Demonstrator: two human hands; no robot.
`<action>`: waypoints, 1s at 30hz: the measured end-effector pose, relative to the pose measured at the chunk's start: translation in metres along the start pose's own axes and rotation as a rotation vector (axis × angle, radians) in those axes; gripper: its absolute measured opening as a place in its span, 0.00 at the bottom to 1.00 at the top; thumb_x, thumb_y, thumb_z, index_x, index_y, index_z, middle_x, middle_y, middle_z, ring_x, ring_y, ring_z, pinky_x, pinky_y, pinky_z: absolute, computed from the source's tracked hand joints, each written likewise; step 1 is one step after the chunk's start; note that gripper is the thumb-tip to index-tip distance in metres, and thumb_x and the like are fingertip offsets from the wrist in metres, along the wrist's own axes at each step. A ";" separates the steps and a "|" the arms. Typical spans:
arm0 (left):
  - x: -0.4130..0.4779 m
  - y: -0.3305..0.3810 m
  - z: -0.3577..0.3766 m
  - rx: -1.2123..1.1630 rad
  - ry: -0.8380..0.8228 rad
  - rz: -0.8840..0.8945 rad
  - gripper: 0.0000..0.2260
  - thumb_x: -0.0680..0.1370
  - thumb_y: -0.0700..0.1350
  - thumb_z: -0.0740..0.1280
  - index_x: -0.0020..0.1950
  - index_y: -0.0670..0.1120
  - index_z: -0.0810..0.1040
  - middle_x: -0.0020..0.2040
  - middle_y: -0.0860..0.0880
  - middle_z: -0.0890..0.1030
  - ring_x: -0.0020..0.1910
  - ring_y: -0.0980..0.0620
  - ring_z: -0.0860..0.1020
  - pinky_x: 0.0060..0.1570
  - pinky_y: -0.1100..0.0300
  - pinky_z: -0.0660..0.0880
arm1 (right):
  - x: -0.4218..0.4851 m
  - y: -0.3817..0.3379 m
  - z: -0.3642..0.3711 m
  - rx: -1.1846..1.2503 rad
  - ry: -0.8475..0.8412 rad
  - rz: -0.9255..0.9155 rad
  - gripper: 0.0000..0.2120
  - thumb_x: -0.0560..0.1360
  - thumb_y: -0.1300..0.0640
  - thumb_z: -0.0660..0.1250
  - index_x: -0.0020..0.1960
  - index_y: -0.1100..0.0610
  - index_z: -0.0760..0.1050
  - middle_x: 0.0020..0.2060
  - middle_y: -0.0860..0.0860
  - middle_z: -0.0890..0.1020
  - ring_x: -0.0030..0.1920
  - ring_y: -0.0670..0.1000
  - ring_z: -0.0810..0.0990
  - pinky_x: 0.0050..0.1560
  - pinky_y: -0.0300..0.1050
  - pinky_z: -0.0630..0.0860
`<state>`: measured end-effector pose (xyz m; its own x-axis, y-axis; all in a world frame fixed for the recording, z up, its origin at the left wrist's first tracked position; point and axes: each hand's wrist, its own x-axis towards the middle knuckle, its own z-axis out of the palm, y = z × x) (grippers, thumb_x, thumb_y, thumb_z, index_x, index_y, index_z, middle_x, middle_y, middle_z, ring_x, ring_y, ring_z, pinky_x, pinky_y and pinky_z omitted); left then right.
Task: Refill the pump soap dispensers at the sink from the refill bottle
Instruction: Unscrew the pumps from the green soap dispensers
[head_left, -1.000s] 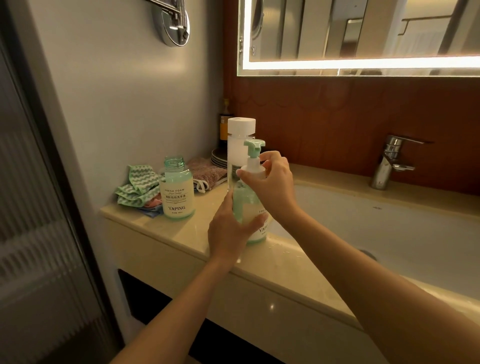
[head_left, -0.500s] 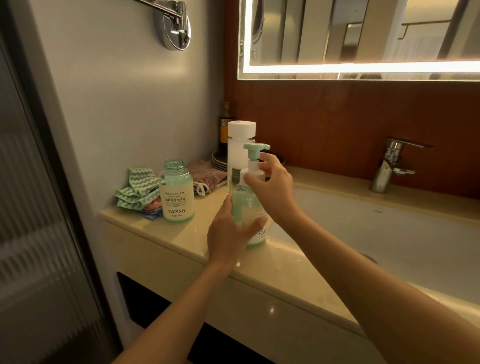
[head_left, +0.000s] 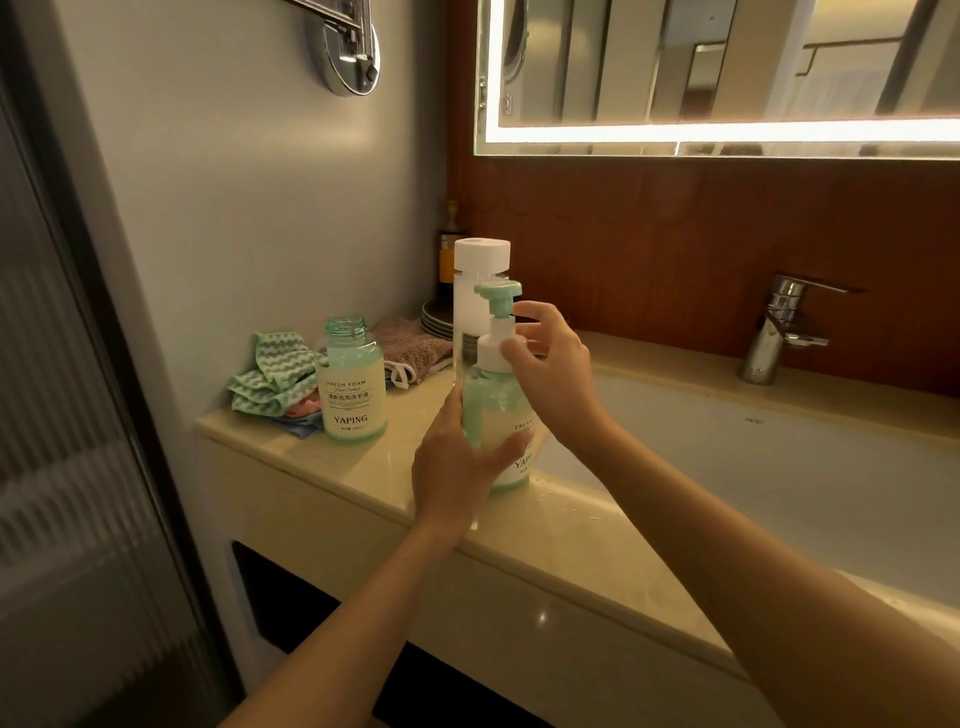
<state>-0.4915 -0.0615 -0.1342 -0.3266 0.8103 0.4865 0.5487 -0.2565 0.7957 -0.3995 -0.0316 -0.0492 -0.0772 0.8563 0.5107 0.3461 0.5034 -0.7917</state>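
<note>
**A:** Which step is this?

**B:** The pump step, I'd say. The pump dispenser (head_left: 493, 405) stands upright on the table (head_left: 545, 545), right at the edge of the sink (head_left: 779, 493). The left grip (head_left: 457, 467) is wrapped round its lower body, holding it steady. The right grip (head_left: 550, 374) is closed narrow, thumb and fingers pinching the white collar (head_left: 488, 349) under the green pump head (head_left: 496, 293).

**A:** Screwing on or off?

**B:** I can't tell the direction from a still. The body looks full of green soap up to the shoulder, so I'd guess it's being closed.

**A:** And the next move?

**B:** Keep the base pinned and turn the collar squarely, so the thread doesn't cross and the bottle doesn't skid towards the basin. After that there's the second bottle (head_left: 353, 395), near the cloths (head_left: 270, 374) and well to the left. Its neck is open with no pump on it, so it probably needs filling or capping.

**A:** And the refill bottle?

**B:** It may be the tall white-capped bottle (head_left: 480, 312) just behind the dispenser, but I can't be sure.
</note>
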 end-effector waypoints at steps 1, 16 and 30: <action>0.000 0.000 0.000 0.001 0.000 0.000 0.34 0.66 0.60 0.73 0.69 0.52 0.66 0.58 0.52 0.78 0.54 0.53 0.77 0.50 0.61 0.73 | 0.000 0.000 0.001 0.015 -0.009 0.009 0.19 0.76 0.54 0.63 0.66 0.51 0.66 0.57 0.51 0.78 0.50 0.45 0.75 0.42 0.34 0.73; -0.001 0.001 -0.002 -0.002 -0.005 0.013 0.34 0.67 0.57 0.73 0.70 0.50 0.65 0.57 0.52 0.78 0.53 0.54 0.76 0.51 0.60 0.72 | 0.000 -0.001 0.005 -0.084 -0.077 0.001 0.25 0.74 0.53 0.65 0.69 0.52 0.64 0.61 0.52 0.76 0.58 0.52 0.75 0.59 0.55 0.74; 0.000 -0.001 0.000 -0.018 -0.007 0.013 0.35 0.67 0.58 0.73 0.70 0.51 0.65 0.58 0.53 0.78 0.52 0.57 0.74 0.50 0.62 0.71 | -0.005 -0.005 -0.003 -0.056 -0.103 -0.048 0.26 0.74 0.53 0.67 0.69 0.53 0.64 0.61 0.50 0.76 0.51 0.42 0.72 0.40 0.28 0.70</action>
<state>-0.4922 -0.0616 -0.1349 -0.3143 0.8104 0.4945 0.5392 -0.2763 0.7956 -0.3986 -0.0387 -0.0464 -0.1894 0.8402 0.5081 0.3907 0.5393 -0.7460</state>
